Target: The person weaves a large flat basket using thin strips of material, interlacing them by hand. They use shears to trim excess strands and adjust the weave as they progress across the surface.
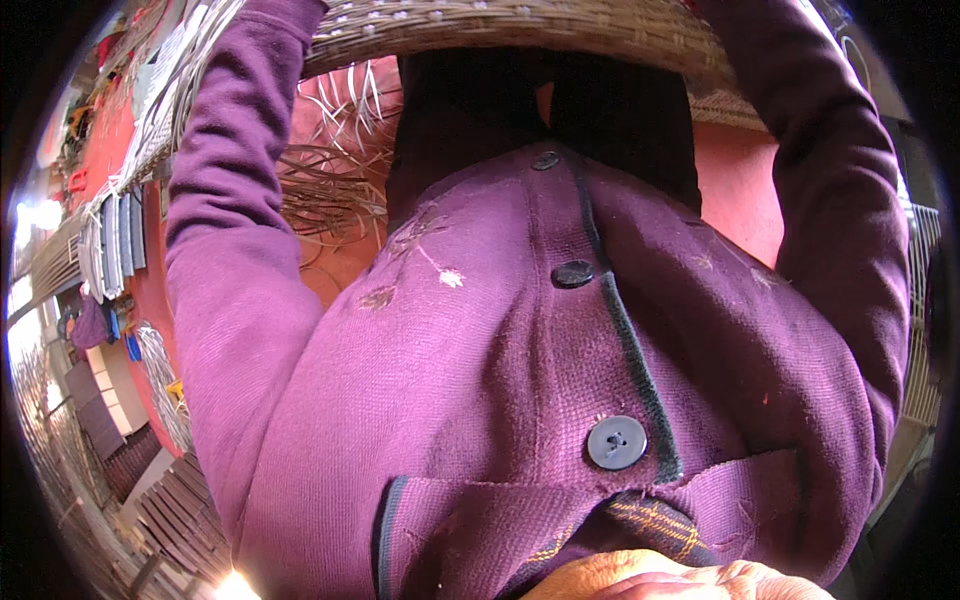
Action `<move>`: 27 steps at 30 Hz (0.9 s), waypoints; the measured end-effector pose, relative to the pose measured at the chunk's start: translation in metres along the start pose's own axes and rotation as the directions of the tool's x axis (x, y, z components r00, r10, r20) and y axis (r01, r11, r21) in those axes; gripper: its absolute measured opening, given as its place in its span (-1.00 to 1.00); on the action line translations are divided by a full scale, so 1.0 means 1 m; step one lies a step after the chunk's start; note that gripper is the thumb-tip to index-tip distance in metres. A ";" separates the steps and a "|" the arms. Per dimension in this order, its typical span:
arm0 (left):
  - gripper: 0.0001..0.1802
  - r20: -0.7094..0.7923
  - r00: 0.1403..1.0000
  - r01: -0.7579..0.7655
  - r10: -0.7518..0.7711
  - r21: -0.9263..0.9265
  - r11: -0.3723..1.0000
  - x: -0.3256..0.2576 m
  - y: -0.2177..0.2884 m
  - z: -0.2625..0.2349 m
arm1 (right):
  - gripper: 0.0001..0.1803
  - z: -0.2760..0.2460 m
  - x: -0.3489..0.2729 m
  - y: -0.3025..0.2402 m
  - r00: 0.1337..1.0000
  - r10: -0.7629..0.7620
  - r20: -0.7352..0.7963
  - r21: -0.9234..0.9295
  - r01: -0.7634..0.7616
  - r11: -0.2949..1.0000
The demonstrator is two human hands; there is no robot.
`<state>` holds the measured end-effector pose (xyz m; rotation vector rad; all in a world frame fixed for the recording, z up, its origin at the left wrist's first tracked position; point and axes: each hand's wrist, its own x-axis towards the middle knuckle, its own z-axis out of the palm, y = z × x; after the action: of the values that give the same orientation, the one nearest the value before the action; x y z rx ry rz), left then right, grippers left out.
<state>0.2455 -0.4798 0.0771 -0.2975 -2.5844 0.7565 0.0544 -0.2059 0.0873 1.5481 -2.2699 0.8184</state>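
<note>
A woven wicker piece point(520, 28) in tan and brown strands spans the top of the head view, in front of my dark-trousered legs. Purple sleeves cover both my arms: the left sleeve point(240, 140) reaches up to one end of the weave, and the right sleeve point(830, 140) to the other. Both hands lie beyond the upper edge, so their fingers and anything in them are hidden. Loose brown strips point(335, 195) lie in a tangle on the floor beside my left leg, with paler strips point(350, 105) just past them.
Reddish floor point(740, 175) shows on both sides of my legs. Over to the left are a stack of grey slats point(120, 240), a bundle of pale strands point(160, 370) and brown slatted pieces point(190, 510). A light barred frame point(922, 260) stands at the far right.
</note>
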 end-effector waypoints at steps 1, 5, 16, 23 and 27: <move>-0.72 0.050 0.999 -0.018 0.018 -0.014 1.000 0.010 0.008 0.002 | -0.84 -0.005 -0.003 0.007 1.000 -0.002 -0.008 -0.055 0.001 0.999; -0.69 0.150 0.986 0.074 -0.069 -0.027 0.997 0.028 0.060 0.009 | -0.82 -0.018 -0.023 0.014 0.998 -0.064 0.013 -0.183 0.065 0.981; -0.74 0.018 0.999 -0.027 0.030 -0.127 0.992 0.041 0.055 0.003 | -0.76 -0.026 -0.014 0.032 0.952 -0.237 0.195 -0.552 0.307 0.775; -0.63 0.064 0.998 -0.009 0.028 -0.293 0.956 0.015 0.069 0.006 | -0.72 -0.039 -0.031 0.029 0.911 -0.293 0.289 -0.676 0.411 0.611; -0.64 0.060 0.995 -0.058 0.084 -0.349 0.935 -0.003 0.072 -0.006 | -0.72 -0.049 -0.056 0.008 0.976 -0.117 0.184 -0.547 0.200 0.813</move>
<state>0.2567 -0.4182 0.0412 -0.4804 -2.7845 0.3330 0.0649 -0.1321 0.0957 1.5020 -2.1530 -0.0317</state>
